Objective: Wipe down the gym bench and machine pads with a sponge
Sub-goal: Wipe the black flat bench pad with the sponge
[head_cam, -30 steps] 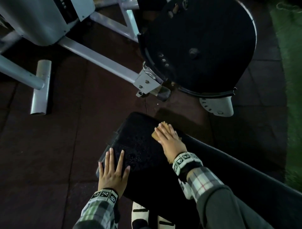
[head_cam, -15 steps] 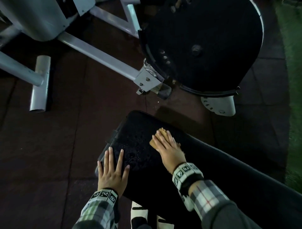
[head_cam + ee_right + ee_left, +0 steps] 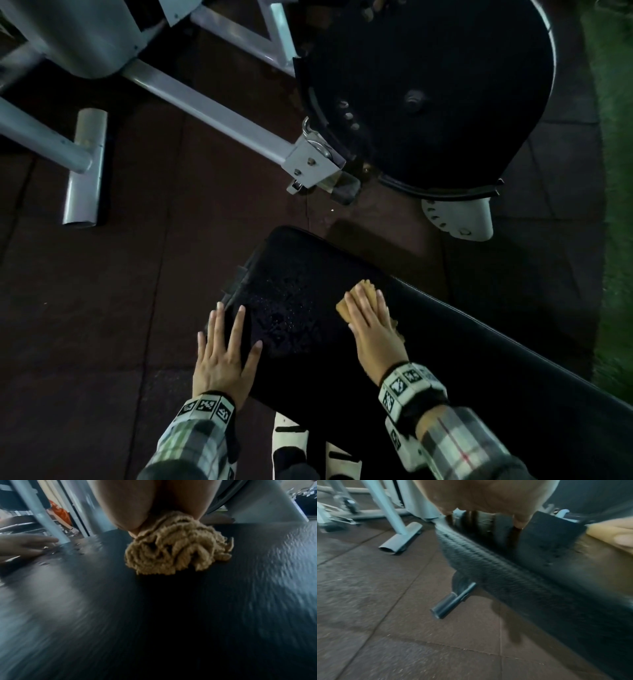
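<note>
The black padded bench [image 3: 445,342] runs from the middle of the head view to the bottom right, with water droplets on its far end. My right hand [image 3: 371,329] lies flat, fingers straight, pressing a tan shaggy sponge [image 3: 343,306] onto the pad. In the right wrist view the sponge [image 3: 176,547] bulges out from under the palm on the wet pad [image 3: 171,615]. My left hand [image 3: 226,346] rests flat with spread fingers on the bench's left edge and holds nothing. The left wrist view shows the stitched edge of the bench [image 3: 505,568].
A grey machine frame [image 3: 212,102] with a foot tube [image 3: 84,168] and a large black round cover [image 3: 428,85] stand just beyond the bench end. Brown rubber floor tiles [image 3: 102,308] lie to the left, green turf [image 3: 616,171] at the right. A black handle [image 3: 452,601] sticks out under the bench.
My right hand has slid the sponge a short way back along the pad towards me, away from the bench's far end. The left hand has stayed in place.
</note>
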The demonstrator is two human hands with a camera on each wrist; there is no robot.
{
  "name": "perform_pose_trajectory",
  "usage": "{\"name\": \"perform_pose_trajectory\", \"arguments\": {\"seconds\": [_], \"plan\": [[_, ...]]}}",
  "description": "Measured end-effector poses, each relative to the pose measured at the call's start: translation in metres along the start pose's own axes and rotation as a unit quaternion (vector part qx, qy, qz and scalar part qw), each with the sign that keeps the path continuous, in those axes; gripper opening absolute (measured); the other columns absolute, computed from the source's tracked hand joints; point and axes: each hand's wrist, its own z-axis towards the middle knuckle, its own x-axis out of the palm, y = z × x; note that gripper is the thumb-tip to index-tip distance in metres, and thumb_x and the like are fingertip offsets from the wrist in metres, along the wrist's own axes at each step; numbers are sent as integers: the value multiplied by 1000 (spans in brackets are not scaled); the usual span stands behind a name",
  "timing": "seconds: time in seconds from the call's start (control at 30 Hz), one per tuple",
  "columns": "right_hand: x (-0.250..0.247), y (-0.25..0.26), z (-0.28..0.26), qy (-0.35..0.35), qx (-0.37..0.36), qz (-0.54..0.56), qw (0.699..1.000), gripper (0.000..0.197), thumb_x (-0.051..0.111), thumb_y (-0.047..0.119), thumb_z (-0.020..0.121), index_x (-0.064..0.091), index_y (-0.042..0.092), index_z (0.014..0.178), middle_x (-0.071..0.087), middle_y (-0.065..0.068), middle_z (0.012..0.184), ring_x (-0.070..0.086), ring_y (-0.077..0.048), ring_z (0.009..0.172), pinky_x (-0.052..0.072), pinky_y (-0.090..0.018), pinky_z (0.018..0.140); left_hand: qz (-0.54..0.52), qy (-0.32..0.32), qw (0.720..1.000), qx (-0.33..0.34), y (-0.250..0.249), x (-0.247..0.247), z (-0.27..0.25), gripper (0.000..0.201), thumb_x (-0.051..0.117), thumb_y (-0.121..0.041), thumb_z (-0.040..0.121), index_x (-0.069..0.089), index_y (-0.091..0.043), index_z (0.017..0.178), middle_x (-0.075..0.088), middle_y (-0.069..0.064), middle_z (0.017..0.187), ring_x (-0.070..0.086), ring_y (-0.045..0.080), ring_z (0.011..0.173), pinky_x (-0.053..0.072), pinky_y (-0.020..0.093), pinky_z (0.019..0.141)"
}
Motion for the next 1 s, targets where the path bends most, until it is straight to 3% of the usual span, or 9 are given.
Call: {"name": "perform_pose_trajectory", "arguments": {"seconds": [0.1,0.2,0.3,0.43,0.5,0.6,0.73,0.9,1.0], "plan": [[9,4,-9,2,-1,-18,1000,63,35,24,99,-4,26,148,-20,10,151,-15,-28,141,11,-42,117,7,28,1000,-6,4,-6,-2,80,5,-72,81,-6,-36,151,-20,-7,158,-22,4,142,-11,30,117],[1,15,2,11,11,-6,1000,59,26,25,102,-11,28,147,-29,12,148,-22,-24,141,1,-40,119,2,34,999,1,6,-8,-2,79,5,-73,80,-8,-37,150,-22,-9,156,-21,4,142,-14,28,115],[-2,40,17,-12,-8,-6,1000,57,27,22,101,-3,27,149,-18,9,155,-18,-26,142,-1,-39,116,1,33,999,4,9,-4,-2,82,1,-78,79,-7,-37,150,-21,-8,156,-17,6,142,-13,29,115],[18,77,19,-10,-100,-56,993,66,56,21,87,26,23,146,19,1,155,16,-35,142,28,-47,109,-10,25,1000,12,10,-4,-2,89,-5,-83,77,-4,-33,150,-15,-7,156,-9,8,143,-7,33,116],[30,82,4,11,-157,-71,985,65,54,22,83,32,24,143,26,2,153,25,-34,139,31,-44,107,-11,34,999,10,9,-7,-1,86,2,-79,77,-9,-33,149,-18,-8,155,-11,8,143,-9,31,115],[33,64,-29,44,-186,-97,977,64,36,22,80,31,25,144,24,5,153,25,-30,139,31,-38,107,-5,45,999,9,9,-10,-1,80,1,-73,76,-14,-38,146,-25,-10,153,-18,4,140,-14,27,114],[21,28,-38,52,-111,-100,987,70,32,17,78,21,26,147,16,7,155,14,-24,141,26,-35,108,-5,45,999,9,9,-9,-2,79,1,-74,77,-14,-40,147,-26,-9,153,-19,4,139,-15,26,113],[4,39,4,24,-79,-32,996,75,34,5,91,-9,32,147,-32,19,145,-30,-17,136,-5,-33,115,-10,30,999,12,11,-4,-1,78,6,-73,80,-9,-39,149,-21,-9,155,-13,6,142,-10,31,116],[12,70,15,18,-90,-60,994,69,37,11,88,10,28,149,-10,12,154,-15,-25,142,2,-36,113,-10,28,999,18,14,-2,-1,83,2,-79,79,-7,-37,150,-19,-9,155,-10,7,143,-7,32,116]]}}
